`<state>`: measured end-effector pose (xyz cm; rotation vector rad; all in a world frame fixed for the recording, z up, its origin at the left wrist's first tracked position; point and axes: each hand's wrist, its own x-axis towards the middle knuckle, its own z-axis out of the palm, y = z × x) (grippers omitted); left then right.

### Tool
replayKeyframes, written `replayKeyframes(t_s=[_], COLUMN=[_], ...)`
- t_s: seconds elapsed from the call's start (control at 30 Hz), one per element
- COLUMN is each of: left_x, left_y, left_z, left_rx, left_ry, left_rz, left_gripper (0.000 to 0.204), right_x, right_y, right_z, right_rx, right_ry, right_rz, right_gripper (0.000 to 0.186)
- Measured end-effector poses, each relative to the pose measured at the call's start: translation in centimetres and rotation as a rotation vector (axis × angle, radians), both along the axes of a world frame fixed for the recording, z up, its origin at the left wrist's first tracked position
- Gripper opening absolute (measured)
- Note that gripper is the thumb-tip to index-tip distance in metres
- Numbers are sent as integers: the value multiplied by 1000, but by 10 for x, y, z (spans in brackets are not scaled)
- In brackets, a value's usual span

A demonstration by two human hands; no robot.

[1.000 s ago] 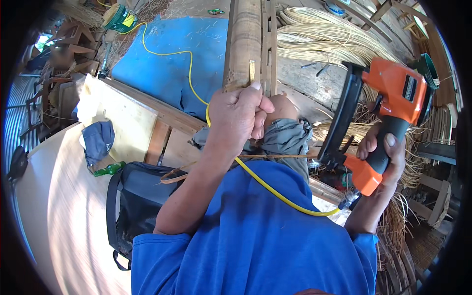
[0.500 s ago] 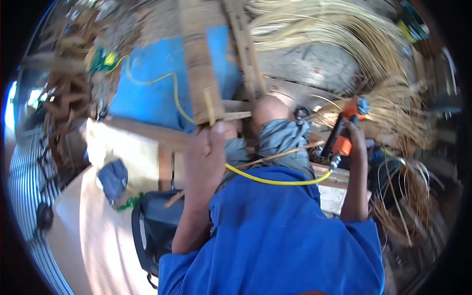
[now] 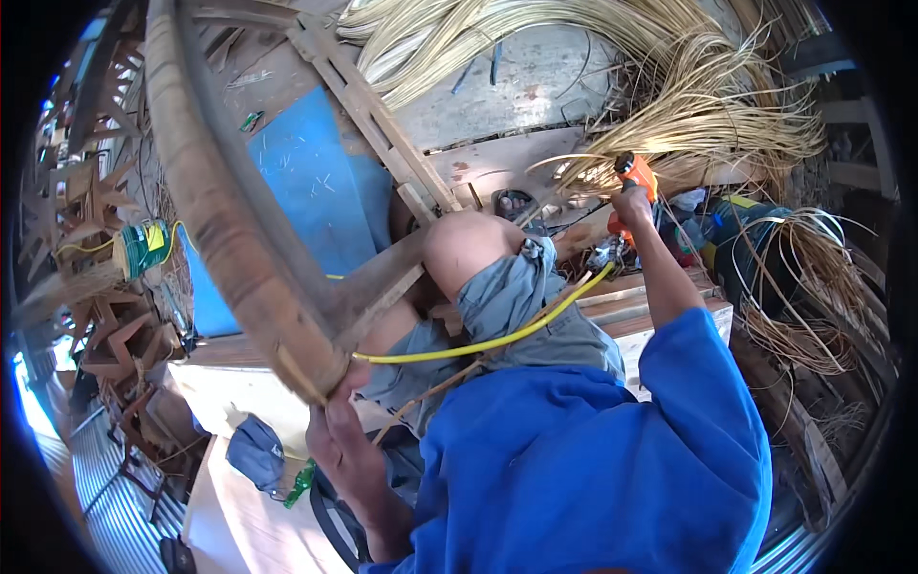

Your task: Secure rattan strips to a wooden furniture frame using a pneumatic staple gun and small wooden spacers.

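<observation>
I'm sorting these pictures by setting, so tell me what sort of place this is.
Likely a workshop for wood and cane: a big bundle of pale strands lies ahead, wooden pieces are piled at the left, and the right hand grips an orange power tool.

Blue short-sleeved shirt [image 3: 583, 469], grey shorts [image 3: 521, 306]

The wooden floor [image 3: 535, 91] bears a blue sheet [image 3: 306, 210] — and, to its right, a bundle of pale strands [image 3: 736, 105]

pale lettering [image 3: 276, 450] on navy cap [image 3: 251, 459], unreadable
</observation>
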<state>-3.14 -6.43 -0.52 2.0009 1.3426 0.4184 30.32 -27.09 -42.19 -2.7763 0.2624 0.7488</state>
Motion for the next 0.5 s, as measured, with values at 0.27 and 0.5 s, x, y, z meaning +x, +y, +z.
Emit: replayKeyframes(t_s=[0.27,0.5], left_x=[-26,-8], left_y=[-6,8], left_z=[-2,-9], left_rx=[34,311], left_ry=[88,149], left_rz=[92,-264], left_gripper=[54,10], right_x=[-20,-23], right_y=[9,-35], right_z=[-42,-94], right_rx=[36,379], right_ry=[231,125], right_rz=[-45,47], right_gripper=[54,49])
